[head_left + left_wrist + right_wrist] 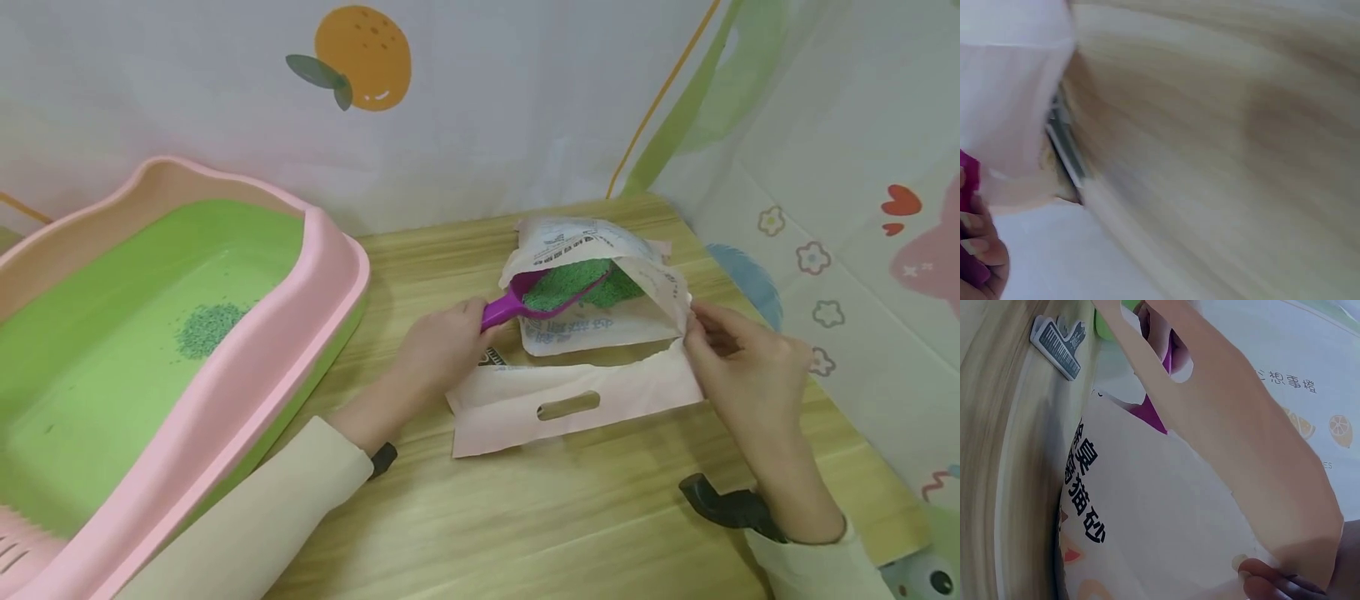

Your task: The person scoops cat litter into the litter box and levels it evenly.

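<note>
Right of the centre of the head view, a purple scoop heaped with green granules sits in the mouth of a white bag. The left hand has its fingers curled round the scoop's handle; the right hand pinches the bag's torn right edge. A pink-rimmed green tray fills the left of the frame, on the wood-grain surface.
</note>
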A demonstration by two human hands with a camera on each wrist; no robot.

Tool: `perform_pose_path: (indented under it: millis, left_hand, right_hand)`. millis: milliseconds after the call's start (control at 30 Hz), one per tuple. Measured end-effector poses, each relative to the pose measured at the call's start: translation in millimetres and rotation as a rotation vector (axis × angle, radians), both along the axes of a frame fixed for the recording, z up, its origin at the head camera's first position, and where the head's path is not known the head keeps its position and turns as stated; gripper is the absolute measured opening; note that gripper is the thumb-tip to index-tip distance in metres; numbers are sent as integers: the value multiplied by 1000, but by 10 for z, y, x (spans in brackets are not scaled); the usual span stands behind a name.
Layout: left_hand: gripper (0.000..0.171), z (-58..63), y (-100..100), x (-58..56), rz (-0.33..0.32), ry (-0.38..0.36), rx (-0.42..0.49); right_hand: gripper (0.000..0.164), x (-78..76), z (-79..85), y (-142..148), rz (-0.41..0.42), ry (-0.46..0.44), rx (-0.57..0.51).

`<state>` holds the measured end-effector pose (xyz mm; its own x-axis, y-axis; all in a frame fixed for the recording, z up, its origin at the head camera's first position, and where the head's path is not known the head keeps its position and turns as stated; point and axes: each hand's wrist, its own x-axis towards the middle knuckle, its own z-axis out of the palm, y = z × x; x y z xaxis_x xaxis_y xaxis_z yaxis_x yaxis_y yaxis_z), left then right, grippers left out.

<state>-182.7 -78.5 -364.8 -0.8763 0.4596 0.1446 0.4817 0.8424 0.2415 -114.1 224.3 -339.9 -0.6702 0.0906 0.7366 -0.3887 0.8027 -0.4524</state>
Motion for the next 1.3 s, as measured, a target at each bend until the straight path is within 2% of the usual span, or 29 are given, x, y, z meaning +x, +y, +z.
perform_pose_path:
  millis: [300,567,867,1167,1300]
  left_hand:
    - [32,-129,-170,25,-55,110,77]
    - [32,-145,-267,56,-85,93,94]
    - [34,35,-369,165,-72,8,56]
    - [30,252,-540,368,-32,27,0]
    - [29,356,-601,467,14,1,-30]
  right_hand:
    - [15,8,3,-6,-2,-7,0]
    - [16,-7,-3,-15,11,-5,-7]
    - [16,5,-2,-16,9,-15,-29]
    - [15,14,-1,-35,15,-5,-34]
    - [15,17,-10,-53,7,-3,-36]
